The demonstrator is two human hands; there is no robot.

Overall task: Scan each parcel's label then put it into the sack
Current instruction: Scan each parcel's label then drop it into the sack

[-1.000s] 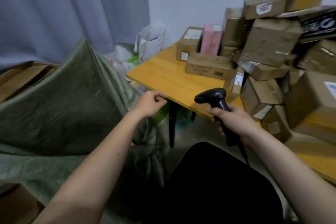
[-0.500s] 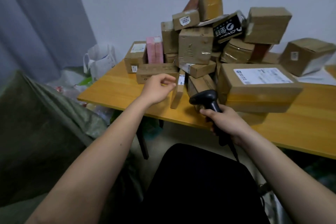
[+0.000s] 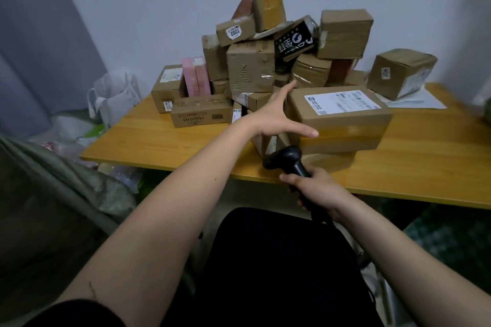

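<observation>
Many stacked parcels (image 3: 279, 66) behind left hand (image 3: 276, 117)

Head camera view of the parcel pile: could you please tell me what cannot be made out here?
- Label print on the big box: too small to read.
- Boxes low in the pile, behind the left hand: partly hidden by it.
- Scanner window: faces away; its handle is covered by the right hand.
- Sack: cut off by the left edge, so its contents are unseen.
- Table: right end runs out of frame.
</observation>
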